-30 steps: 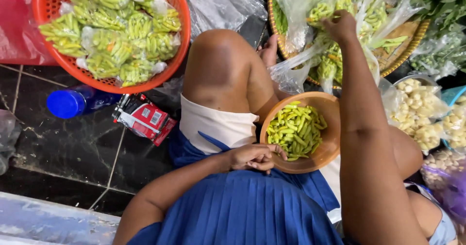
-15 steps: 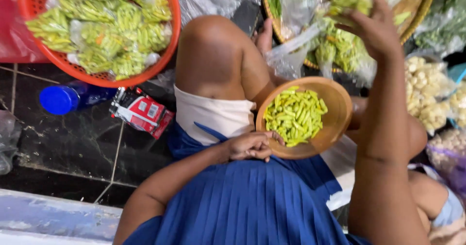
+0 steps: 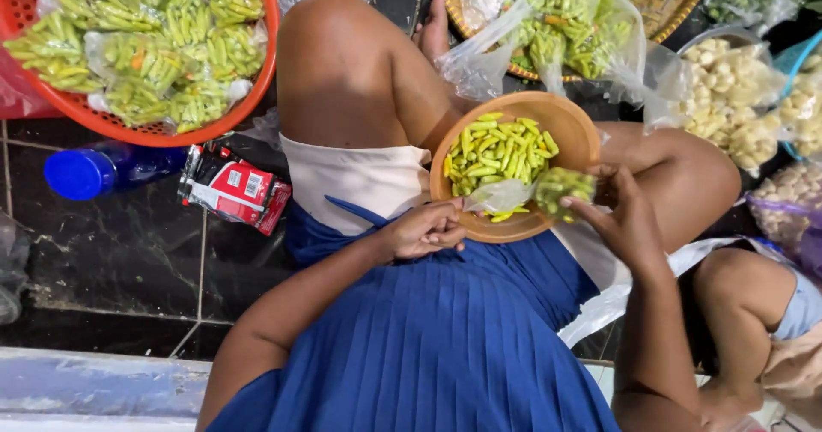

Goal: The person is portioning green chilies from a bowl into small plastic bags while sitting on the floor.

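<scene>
Small bag of green chillies held over a lap bowl, with spills the likely trouble.

Nearest, the left hand (image 3: 424,231) grips the rim of the orange bowl (image 3: 575,132) on the lap, fingers curled together on its edge; the right hand (image 3: 629,222) pinches a small clear bag of chillies (image 3: 561,188) just over the bowl's near side, fingertips closed on the plastic; the bowl holds loose green chillies (image 3: 501,149) and looks tilted on the thigh, so a slack grip could tip them onto the blue skirt; the thin bag might slip or split; beyond, a red basket (image 3: 257,81) and a woven tray (image 3: 668,8) carry more bagged chillies; at right, a bag of pale garlic cloves (image 3: 728,89); on the floor, a blue bottle (image 3: 98,171) and a red packet (image 3: 235,192).
</scene>
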